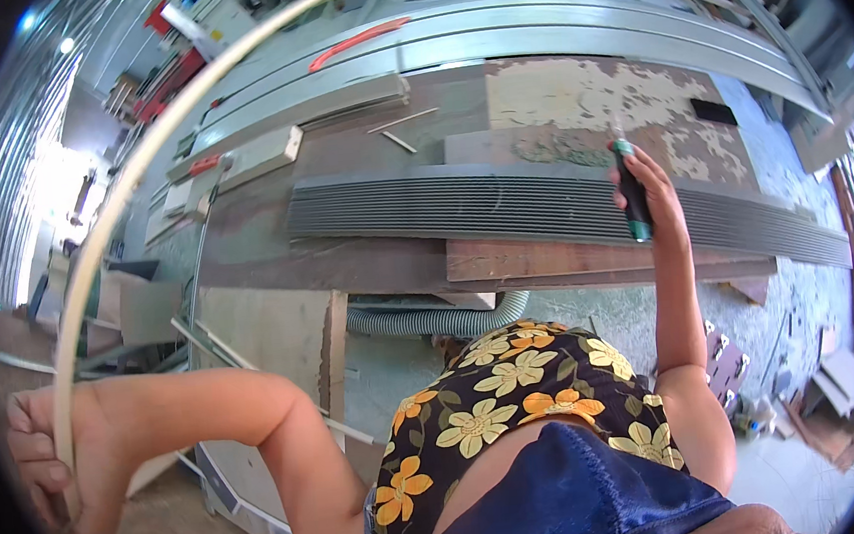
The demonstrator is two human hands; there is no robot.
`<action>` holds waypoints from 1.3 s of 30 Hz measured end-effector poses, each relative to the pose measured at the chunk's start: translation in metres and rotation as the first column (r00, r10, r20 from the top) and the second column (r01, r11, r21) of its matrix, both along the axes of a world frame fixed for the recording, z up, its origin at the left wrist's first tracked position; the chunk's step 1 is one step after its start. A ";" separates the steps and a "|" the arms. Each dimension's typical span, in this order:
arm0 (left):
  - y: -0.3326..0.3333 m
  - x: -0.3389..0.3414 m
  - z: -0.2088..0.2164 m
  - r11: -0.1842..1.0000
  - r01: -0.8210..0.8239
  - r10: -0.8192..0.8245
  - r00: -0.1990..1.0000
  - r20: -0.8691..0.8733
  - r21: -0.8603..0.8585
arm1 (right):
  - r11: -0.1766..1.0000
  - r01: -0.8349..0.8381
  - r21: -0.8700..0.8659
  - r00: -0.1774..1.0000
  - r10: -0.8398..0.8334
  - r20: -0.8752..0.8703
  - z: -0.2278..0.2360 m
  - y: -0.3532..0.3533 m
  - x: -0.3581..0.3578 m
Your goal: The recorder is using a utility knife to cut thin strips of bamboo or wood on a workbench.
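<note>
A long, thin cream strip (129, 175) rises in a curve from the lower left toward the top of the view. My left hand (67, 466) is closed around its lower part at the far left. In my right hand (657, 194) is a black-and-green-handled tool (634, 200), pointing away from me; its pale far tip is too faint to identify. Below that tool lies a long dark grey grooved board (462, 201) across the worktable (254, 240). The tool's handle overlaps the board in view, and I cannot tell whether they touch.
Behind the board lies a panel with flaking cream patches (544, 92) and a small black block (713, 111). Pale grooved lengths (258, 160), a red curved piece (359, 41) and long metal rails (568, 20) lie farther back. A ribbed hose (441, 316) runs under the near edge.
</note>
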State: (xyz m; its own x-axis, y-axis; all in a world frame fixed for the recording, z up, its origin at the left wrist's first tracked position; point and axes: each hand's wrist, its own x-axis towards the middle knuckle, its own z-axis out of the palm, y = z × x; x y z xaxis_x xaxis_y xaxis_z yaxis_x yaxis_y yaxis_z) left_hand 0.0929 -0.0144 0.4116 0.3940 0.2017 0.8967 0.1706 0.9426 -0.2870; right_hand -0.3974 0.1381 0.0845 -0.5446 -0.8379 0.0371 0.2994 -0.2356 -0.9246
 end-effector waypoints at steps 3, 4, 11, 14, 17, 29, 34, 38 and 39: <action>-0.012 -0.033 -0.022 0.995 0.033 -0.022 0.994 -0.112 0.097 | 0.999 -0.043 -0.013 0.999 0.043 0.015 0.000 -0.001 0.004; -0.017 -0.039 -0.025 0.994 0.005 0.002 0.998 -0.063 0.109 | 0.998 -0.053 -0.022 0.998 0.053 0.029 0.001 0.000 0.007; -0.043 -0.064 -0.062 0.757 0.593 -0.578 0.804 -0.143 0.274 | 0.987 -0.158 -0.040 0.983 0.161 0.083 -0.010 -0.001 0.021; -0.057 -0.077 -0.095 0.688 0.629 -0.643 0.759 -0.097 0.362 | 0.964 -0.262 -0.043 0.958 0.265 0.111 0.002 -0.003 0.034; -0.067 -0.078 -0.130 0.660 0.572 -0.652 0.758 -0.006 0.487 | 0.908 -0.392 -0.152 0.904 0.410 0.119 0.019 -0.018 0.054; -0.068 -0.073 -0.200 0.345 0.714 -0.820 0.545 -0.174 0.609 | 0.730 -0.587 -0.351 0.700 0.675 0.232 0.037 -0.107 0.098; -0.068 -0.012 -0.197 0.354 0.695 -0.774 0.593 -0.221 0.626 | 0.916 -0.338 -0.215 0.789 0.401 0.465 0.009 -0.137 0.071; -0.080 0.027 -0.196 0.334 0.702 -0.747 0.604 -0.278 0.629 | 0.903 -0.302 -0.306 0.813 0.412 0.411 -0.008 -0.150 0.037; -0.084 0.038 -0.196 0.327 0.706 -0.751 0.598 -0.280 0.629 | 0.916 -0.266 -0.302 0.824 0.378 0.421 -0.007 -0.149 0.032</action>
